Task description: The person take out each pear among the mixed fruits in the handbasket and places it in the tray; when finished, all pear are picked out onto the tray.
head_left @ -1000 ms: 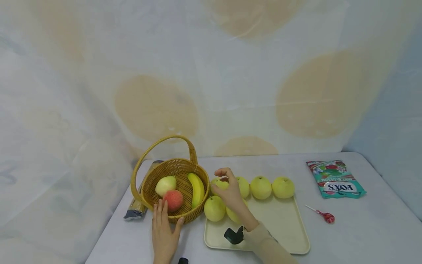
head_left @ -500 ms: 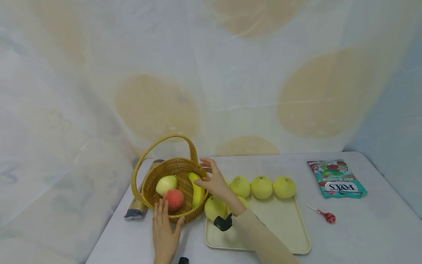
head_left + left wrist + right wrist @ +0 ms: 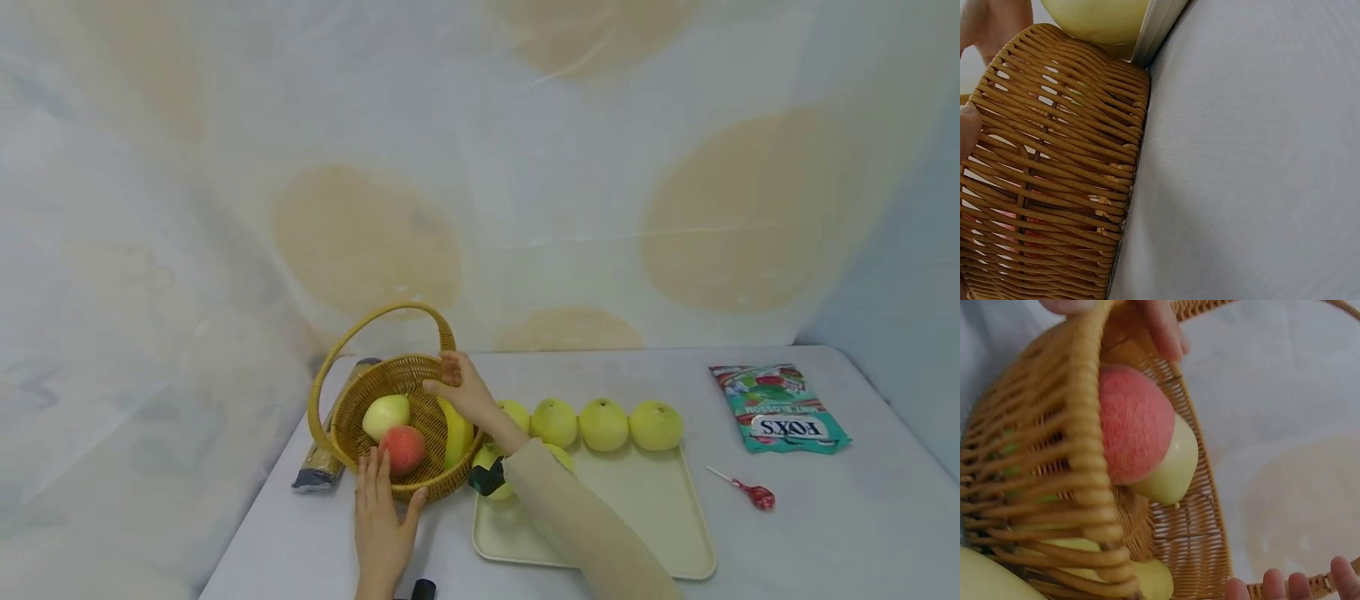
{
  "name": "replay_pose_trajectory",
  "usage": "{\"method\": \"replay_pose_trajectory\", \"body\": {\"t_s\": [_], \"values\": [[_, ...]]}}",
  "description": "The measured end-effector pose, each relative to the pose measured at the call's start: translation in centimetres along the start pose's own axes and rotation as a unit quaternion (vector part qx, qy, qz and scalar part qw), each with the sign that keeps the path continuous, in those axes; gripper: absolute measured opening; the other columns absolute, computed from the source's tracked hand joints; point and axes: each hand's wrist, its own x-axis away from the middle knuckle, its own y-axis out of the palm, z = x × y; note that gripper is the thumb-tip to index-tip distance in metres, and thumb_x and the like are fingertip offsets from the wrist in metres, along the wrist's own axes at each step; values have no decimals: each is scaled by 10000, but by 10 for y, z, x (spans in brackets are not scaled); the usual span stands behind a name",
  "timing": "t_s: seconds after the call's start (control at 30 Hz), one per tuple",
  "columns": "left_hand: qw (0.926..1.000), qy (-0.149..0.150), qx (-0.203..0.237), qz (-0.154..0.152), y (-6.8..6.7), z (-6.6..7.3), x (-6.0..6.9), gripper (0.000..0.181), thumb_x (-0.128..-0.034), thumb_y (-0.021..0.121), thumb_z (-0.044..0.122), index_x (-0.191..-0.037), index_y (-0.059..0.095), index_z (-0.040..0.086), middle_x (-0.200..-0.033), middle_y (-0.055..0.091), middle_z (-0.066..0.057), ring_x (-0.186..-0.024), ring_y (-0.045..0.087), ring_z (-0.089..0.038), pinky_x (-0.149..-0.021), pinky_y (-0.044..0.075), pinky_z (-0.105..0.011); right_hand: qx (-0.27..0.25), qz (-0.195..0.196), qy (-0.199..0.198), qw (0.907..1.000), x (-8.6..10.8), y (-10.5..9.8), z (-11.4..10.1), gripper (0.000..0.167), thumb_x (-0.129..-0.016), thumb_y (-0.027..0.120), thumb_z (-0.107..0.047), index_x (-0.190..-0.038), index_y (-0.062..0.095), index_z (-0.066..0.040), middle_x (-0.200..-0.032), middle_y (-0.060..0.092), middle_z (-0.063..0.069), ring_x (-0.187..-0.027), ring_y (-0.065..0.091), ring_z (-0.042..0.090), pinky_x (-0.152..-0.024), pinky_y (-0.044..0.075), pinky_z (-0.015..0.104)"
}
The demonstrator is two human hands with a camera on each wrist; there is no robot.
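A brown wicker basket (image 3: 347, 446) with a tall arched handle (image 3: 378, 312) holds a red peach-like fruit (image 3: 402, 450), a pale yellow-green round fruit (image 3: 386, 417) and a banana (image 3: 456, 437). My left hand (image 3: 384, 533) grips the basket's near rim, with fingers inside and thumb outside. My right hand (image 3: 468, 392) reaches over the basket's right side, at the lower end of the handle. Its fingers (image 3: 1274, 585) are spread and loosely bent there, and the thumb extends over the basket's inside. The right hand and forearm partly cover the banana.
A cream tray (image 3: 637, 508) with several yellow-green round fruits (image 3: 603, 423) stands right of the basket. Farther right lie a teal FOX'S candy bag (image 3: 783, 412) and a red lollipop (image 3: 759, 497). A gold-and-dark packet (image 3: 321, 468) lies partly behind the basket.
My right hand has moved left from above the tray's fruits to the basket's handle end. The left hand has stayed on the near rim. The head view has shifted slightly.
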Motion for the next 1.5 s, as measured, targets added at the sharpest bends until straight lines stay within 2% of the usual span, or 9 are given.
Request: {"method": "replay_pose_trajectory", "body": {"t_s": [0.1, 0.3, 0.5, 0.7, 0.8, 0.97, 1.17, 1.3, 1.5], "values": [[10000, -66, -34, -36, 0, -1, 1, 806, -856, 705, 370, -1494, 334, 45, -1591, 257, -164, -1477, 175, -388, -1136, 236, -614, -15, 93, 133, 9999, -10, 1, 0, 627, -952, 601, -317, -1475, 320, -116, -1483, 368, 203, -1336, 429, 377, -1068, 423, 496], [9998, -134, -76, -87, -1, -1, 2, 801, -864, 697, 370, -1496, 327, 45, -1588, 259, -175, -1478, 176, -387, -1143, 233, -604, -189, -60, 362, 9991, -24, 6, -1, 585, -965, 579, -321, -1456, 352, -98, -1482, 378, 206, -1362, 405, 367, -1025, 451, 521], [10000, -69, -46, -48, -2, 3, 0, 805, -854, 707, 368, -1494, 336, 52, -1589, 264, -166, -1477, 182, -387, -1134, 237, -617, -29, -153, 637, 9978, -29, 19, 7, 623, -952, 594, -361, -1460, 359, -87, -1500, 376, 181, -1397, 362, 356, -1091, 383, 527], [9999, -82, -87, -51, -2, 1, 0, 817, -841, 720, 365, -1490, 342, 45, -1581, 275, -182, -1471, 195, -396, -1134, 242, -616, -473, -107, 938, 9944, -32, 33, 11, 584, -955, 592, -353, -1444, 382, -113, -1506, 369, 183, -1374, 391, 369, -1033, 434, 561], [10000, -43, -66, -12, -1, 0, 1, 819, -837, 726, 363, -1487, 348, 39, -1577, 281, -189, -1469, 198, -403, -1119, 253, -634, -506, -21, 923, 9944, -38, 35, 12, 543, -958, 587, -338, -1421, 412, -114, -1473, 403, 190, -1332, 430, 377, -1002, 449, 572], [10000, -14, -38, 63, 0, 1, 1, 821, -836, 728, 364, -1493, 344, 57, -1578, 284, -176, -1465, 207, -401, -1110, 264, -638, -475, 148, 826, 9953, -46, 39, 16, 539, -959, 585, -324, -1412, 428, -77, -1415, 451, 199, -1297, 458, 363, -998, 453, 524], [9999, 59, -28, 127, 1, 2, -1, 831, -833, 729, 370, -1499, 339, 63, -1599, 255, -138, -1459, 211, -418, -1096, 274, -658, -744, 256, 841, 9933, -50, 46, 19, 547, -964, 579, -309, -1415, 412, -48, -1442, 425, 205, -1335, 426, 370, -1042, 423, 535], [9999, 55, -47, 132, 0, 2, -1, 831, -837, 724, 372, -1505, 330, 71, -1605, 247, -124, -1471, 199, -392, -1102, 274, -648, -757, 314, 792, 9935, -50, 53, 20, 550, -965, 574, -327, -1410, 409, -48, -1467, 411, 203, -1373, 391, 363, -1088, 381, 535], [9999, -18, -102, 96, 0, 1, 1, 823, -845, 715, 384, -1505, 329, 79, -1598, 261, -129, -1474, 201, -374, -1120, 269, -619, -641, 412, 742, 9943, -51, 65, 32, 591, -963, 585, -337, -1432, 380, -41, -1457, 413, 224, -1356, 409, 371, -1065, 407, 532]]}}
